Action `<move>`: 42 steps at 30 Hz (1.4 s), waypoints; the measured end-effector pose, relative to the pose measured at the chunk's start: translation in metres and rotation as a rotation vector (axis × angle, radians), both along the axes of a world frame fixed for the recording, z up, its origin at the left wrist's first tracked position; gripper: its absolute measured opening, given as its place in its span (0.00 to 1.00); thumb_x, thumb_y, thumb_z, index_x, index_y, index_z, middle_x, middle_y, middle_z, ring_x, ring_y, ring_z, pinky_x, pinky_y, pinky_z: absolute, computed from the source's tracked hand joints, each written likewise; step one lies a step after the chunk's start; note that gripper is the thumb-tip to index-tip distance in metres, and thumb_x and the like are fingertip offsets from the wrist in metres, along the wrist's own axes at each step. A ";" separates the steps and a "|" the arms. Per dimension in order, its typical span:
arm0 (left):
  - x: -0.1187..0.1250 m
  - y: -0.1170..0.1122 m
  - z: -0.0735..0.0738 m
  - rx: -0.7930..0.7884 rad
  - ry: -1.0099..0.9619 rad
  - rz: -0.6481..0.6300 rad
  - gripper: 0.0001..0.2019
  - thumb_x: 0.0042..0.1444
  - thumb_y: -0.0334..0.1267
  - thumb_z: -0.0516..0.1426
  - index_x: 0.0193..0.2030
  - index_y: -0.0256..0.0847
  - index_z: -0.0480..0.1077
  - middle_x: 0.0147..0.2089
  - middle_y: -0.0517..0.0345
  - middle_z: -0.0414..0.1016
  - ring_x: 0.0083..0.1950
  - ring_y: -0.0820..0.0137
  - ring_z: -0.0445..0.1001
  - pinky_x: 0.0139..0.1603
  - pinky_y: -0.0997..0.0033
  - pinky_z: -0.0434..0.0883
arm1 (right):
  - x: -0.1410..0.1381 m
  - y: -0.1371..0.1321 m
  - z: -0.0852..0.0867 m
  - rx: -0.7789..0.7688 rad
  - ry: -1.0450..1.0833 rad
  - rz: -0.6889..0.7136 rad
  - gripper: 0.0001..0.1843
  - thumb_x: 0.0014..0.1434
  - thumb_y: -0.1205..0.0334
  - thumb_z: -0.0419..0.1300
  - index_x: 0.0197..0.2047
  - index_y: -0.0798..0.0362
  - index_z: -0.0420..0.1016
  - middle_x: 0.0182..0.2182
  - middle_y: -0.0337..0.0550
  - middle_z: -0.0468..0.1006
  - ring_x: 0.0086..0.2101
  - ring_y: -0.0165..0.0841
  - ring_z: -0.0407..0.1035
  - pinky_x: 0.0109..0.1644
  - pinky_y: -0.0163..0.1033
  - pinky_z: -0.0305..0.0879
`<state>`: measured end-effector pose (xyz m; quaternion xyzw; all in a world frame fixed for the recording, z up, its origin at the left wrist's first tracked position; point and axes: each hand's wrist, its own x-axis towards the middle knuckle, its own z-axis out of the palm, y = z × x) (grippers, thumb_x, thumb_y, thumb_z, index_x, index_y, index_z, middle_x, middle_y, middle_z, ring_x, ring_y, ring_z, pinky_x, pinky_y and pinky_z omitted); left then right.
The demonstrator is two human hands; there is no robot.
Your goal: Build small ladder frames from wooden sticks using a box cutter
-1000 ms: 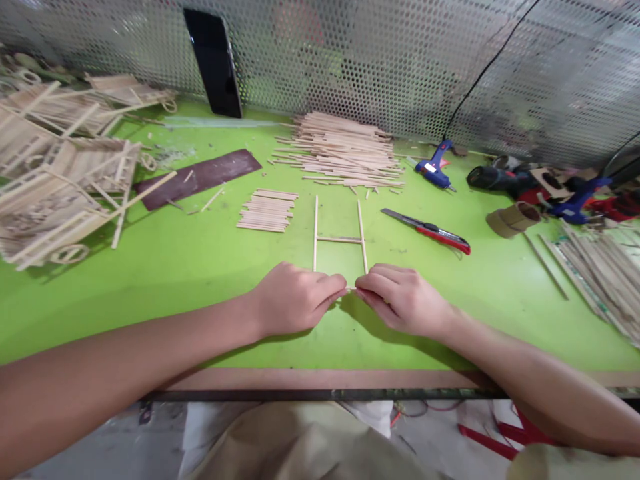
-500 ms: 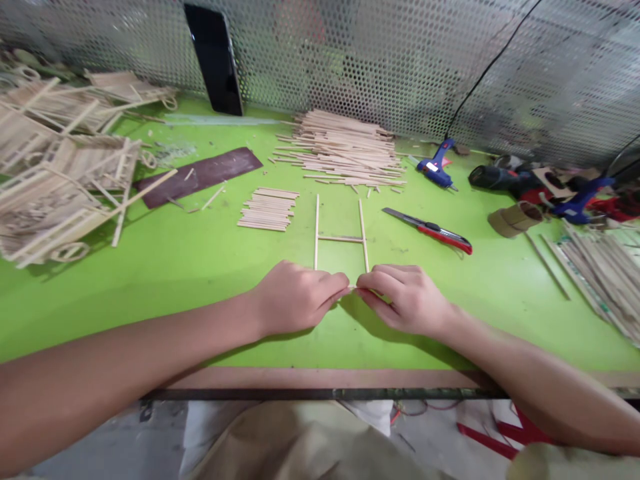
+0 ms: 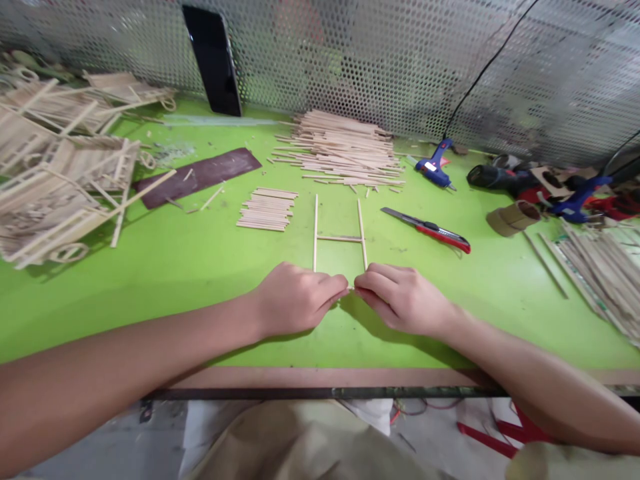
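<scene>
Work in hand lies near the middle of the worktop (image 3: 250, 347), toward its near edge; we note an open frame of thin wooden sticks flat on the green surface, the left long stick (image 3: 315, 230) and the right long stick (image 3: 363, 230) running roughly from the near edge toward the far edge; the crosspiece (image 3: 340, 239) sits between them, so that part we count as placed; whether its joints are bonded we cannot tell. At the frame's near end, the fingers of the left hand (image 3: 290, 297) and of the right hand (image 3: 410, 300) are closed, pinching a near stick (image 3: 351, 288), of which only a short bit shows in the gap between them; the near ends of both long sticks are hidden by the hands, so we cannot say whether that joint is made; we judge this end unfinished while both hands hold it. The far end of the frame is open, no piece bridging it; a small batch of short sticks (image 3: 267, 211) lies unused just left of the frame, and a larger stick pile (image 3: 345, 150) lies nearer the far edge; toward the left edge we log several built-up wooden assemblies (image 3: 75, 160), much further along than this frame.
</scene>
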<state>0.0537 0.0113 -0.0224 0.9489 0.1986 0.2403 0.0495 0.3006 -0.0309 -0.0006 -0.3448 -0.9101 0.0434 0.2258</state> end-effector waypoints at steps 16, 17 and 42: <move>-0.008 0.025 0.012 -0.047 -0.009 -0.023 0.19 0.79 0.42 0.48 0.45 0.42 0.79 0.28 0.60 0.81 0.23 0.71 0.76 0.21 0.72 0.60 | 0.011 0.012 -0.003 0.254 0.035 -0.006 0.07 0.74 0.66 0.61 0.44 0.52 0.82 0.35 0.44 0.80 0.34 0.35 0.71 0.38 0.41 0.70; -0.011 0.034 0.014 -0.090 -0.005 0.001 0.20 0.79 0.44 0.47 0.47 0.42 0.80 0.26 0.61 0.80 0.21 0.72 0.73 0.19 0.73 0.58 | 0.012 0.013 -0.003 0.286 0.036 -0.026 0.07 0.74 0.65 0.62 0.44 0.51 0.82 0.33 0.43 0.79 0.34 0.35 0.70 0.38 0.42 0.69; -0.014 0.040 0.006 -0.185 0.359 0.104 0.22 0.77 0.49 0.50 0.63 0.46 0.81 0.36 0.52 0.88 0.29 0.61 0.83 0.29 0.67 0.64 | 0.001 0.006 -0.002 0.132 -0.010 0.223 0.07 0.75 0.68 0.60 0.49 0.51 0.81 0.43 0.44 0.89 0.40 0.36 0.81 0.45 0.44 0.81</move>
